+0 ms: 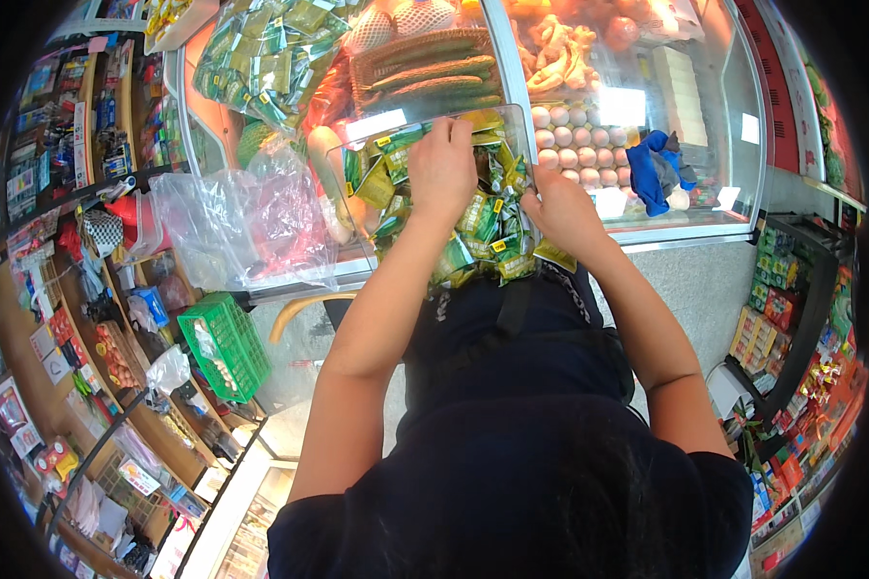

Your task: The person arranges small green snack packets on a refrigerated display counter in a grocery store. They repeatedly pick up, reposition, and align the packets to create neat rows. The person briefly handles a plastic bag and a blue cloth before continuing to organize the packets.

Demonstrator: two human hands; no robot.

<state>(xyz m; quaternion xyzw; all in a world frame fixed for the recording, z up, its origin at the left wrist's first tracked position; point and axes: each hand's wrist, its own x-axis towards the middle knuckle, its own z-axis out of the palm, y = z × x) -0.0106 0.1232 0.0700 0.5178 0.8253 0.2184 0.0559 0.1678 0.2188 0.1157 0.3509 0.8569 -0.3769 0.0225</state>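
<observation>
A clear plastic bin (pixel 515 116) full of small green and gold snack packets (pixel 482 216) stands at the near edge of a glass-topped display case. My left hand (pixel 443 168) reaches over the bin with its fingers bent down among the packets; whether it grips one is hidden. At the bin's right side is my right hand (pixel 561 210), its thumb and fingers by the rim and the packets there; its hold cannot be made out. Beyond the bin to the left lies a large clear bag of similar green packets (pixel 261 61).
Under the glass are cucumbers in a wicker basket (pixel 434 76), ginger (pixel 561 54) and eggs (pixel 583 137). A blue cloth (pixel 652 174) and an empty clear plastic bag (pixel 239 224) lie on the case. A green crate (pixel 224 347) and stocked shelves stand left, more shelves right.
</observation>
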